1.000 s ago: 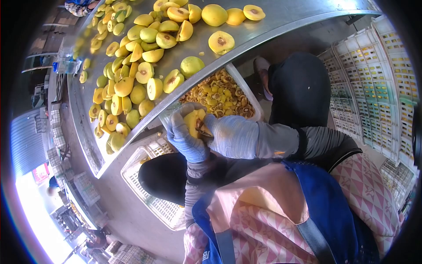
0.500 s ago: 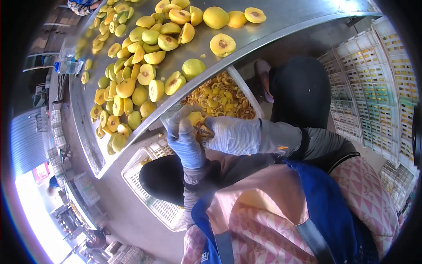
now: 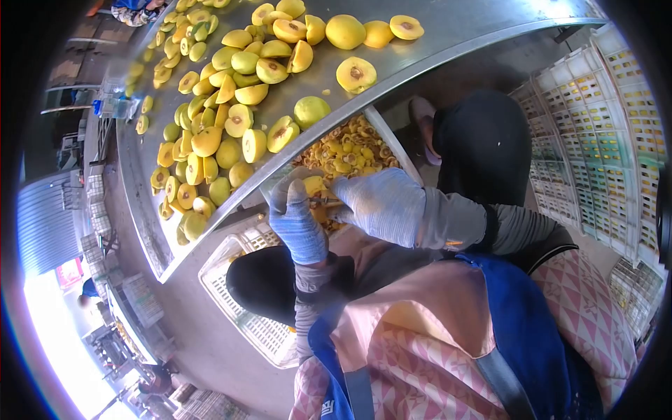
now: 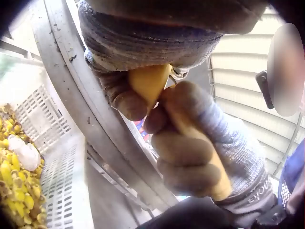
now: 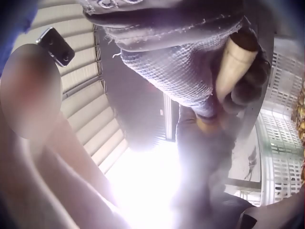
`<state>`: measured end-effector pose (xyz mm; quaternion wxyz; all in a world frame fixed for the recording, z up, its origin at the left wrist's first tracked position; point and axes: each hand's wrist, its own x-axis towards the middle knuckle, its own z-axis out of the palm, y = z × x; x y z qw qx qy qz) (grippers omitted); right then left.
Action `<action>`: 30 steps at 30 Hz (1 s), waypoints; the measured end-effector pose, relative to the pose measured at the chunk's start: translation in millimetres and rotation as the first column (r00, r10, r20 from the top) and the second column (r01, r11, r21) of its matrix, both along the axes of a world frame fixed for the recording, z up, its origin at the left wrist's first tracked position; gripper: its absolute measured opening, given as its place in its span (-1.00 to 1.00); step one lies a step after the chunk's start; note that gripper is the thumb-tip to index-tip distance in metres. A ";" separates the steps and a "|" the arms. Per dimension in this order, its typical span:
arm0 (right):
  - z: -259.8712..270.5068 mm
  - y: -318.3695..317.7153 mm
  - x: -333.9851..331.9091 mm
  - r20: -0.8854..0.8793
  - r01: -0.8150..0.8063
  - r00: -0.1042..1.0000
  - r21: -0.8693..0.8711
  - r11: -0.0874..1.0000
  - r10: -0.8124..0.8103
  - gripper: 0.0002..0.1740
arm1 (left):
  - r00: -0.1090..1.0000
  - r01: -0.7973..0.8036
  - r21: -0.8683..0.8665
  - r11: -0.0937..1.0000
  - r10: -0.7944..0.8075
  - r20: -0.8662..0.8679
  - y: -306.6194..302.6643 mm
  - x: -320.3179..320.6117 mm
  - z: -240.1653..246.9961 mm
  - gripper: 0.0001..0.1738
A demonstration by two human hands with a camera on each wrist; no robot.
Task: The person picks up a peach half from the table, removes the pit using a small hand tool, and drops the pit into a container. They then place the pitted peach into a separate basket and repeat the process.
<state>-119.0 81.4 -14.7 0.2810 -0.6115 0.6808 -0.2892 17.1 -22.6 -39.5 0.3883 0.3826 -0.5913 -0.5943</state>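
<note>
Both hands wear blue-grey knit gloves and meet close together at the table's near edge. The left hand (image 3: 299, 220) grips a yellow peach half (image 4: 147, 83), its fingers wrapped round the flesh. In the right hand (image 3: 381, 206) is a pitting tool with a pale wooden handle (image 5: 233, 67); the fingers curl round that handle in both wrist views. A thin curved metal end (image 4: 178, 74) shows beside the fruit, most of it hidden by the gloves. Beyond the hands, many halved peaches (image 3: 238, 120) lie piled on the metal table (image 3: 413, 59).
Under the table edge, a white crate (image 3: 392, 143) holds pits and yellow scraps. Another white crate (image 3: 269, 343) stands by the left knee. Tall stacked crates (image 3: 581, 140) rise at the right. The person's dark-clad knees flank the hands.
The right hand has shifted slightly up and right. The left hand's fingers have turned over the peach, so less of its cut face shows. The view itself has moved a little.
</note>
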 end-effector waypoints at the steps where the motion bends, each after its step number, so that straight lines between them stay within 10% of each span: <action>1: 3.1 1.2 1.5 -0.040 0.007 0.999 0.005 1.000 -0.007 -0.62 | 1.000 0.000 0.001 1.000 0.000 0.005 0.6 1.2 1.1 -0.61; 8: -18.6 -2.9 -7.5 0.300 0.005 0.953 -0.165 0.986 0.045 -0.65 | 0.993 0.076 -0.092 0.993 -0.084 -0.083 2.0 3.4 -0.2 -0.65; 16: 7.4 3.0 1.1 -0.098 -0.007 0.995 -0.038 0.999 0.004 -0.65 | 0.995 0.095 -0.057 0.994 -0.093 0.029 0.0 -0.1 -2.3 -0.51; 30: 5.7 6.3 6.7 -0.113 -0.043 0.993 -0.102 0.994 0.032 -0.61 | 0.999 -0.001 0.148 0.989 0.007 -0.045 3.7 -7.2 4.6 -0.30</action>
